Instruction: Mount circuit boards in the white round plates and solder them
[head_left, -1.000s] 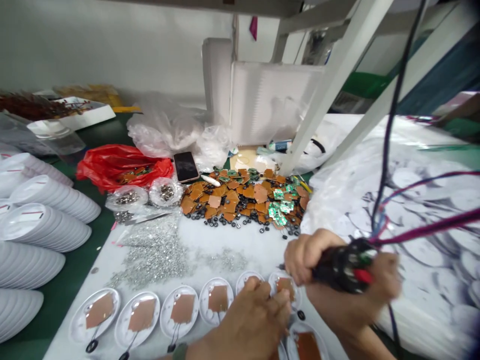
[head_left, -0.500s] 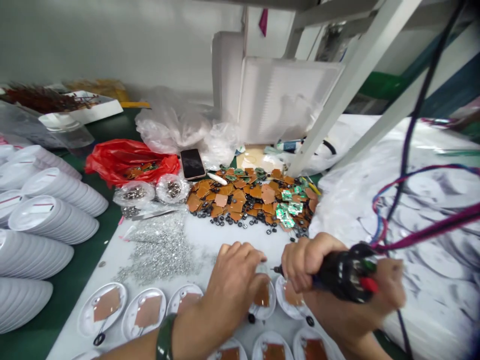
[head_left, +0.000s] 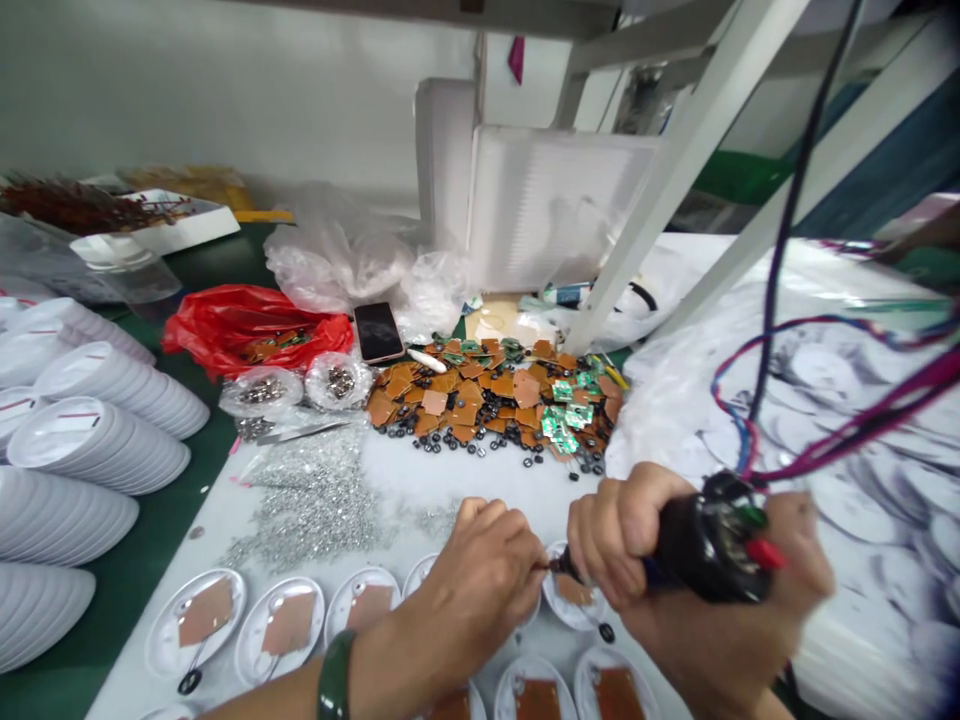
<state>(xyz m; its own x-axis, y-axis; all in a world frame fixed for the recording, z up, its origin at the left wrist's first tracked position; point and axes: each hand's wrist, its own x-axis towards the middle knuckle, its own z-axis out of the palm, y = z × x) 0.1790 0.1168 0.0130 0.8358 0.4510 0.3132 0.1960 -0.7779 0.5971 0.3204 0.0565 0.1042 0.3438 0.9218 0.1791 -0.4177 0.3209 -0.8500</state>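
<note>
- Above a round white plastic dish holding a copper-brown pad, the right hand closes firmly around a black corded hand tool, its thin metal tip pointing left.
- Left hand has just moved in beside that tip, fingers curled; anything pinched is hidden.
- Beyond the grip, flat brown square pads and small green circuit boards lie heaped.
- Left of the grip, more white dishes line up below glittering silver granules.
</note>
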